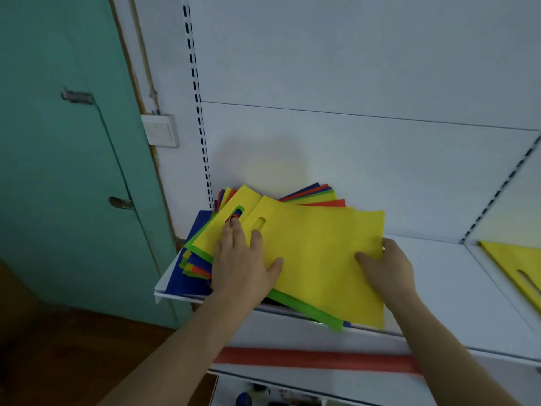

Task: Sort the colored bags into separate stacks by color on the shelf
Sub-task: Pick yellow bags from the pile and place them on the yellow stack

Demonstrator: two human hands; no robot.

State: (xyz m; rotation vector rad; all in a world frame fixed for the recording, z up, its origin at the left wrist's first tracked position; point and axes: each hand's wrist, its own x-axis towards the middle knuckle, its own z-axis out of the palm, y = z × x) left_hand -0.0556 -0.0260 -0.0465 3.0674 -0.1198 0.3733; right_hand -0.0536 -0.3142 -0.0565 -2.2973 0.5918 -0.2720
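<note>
My left hand pressed flat on the mixed pile while my right hand pinched the top yellow bag by its edge; it looked light, floppy, slippery.

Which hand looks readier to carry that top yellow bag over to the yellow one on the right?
Probably the right hand: it grips the top yellow bag at its right edge, nearest the other yellow bag. The left hand lies flat on the pile.

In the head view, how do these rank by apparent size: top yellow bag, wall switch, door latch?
Largest to smallest:
1. top yellow bag
2. wall switch
3. door latch, though it looks close to the switch, so this order is uncertain.
</note>
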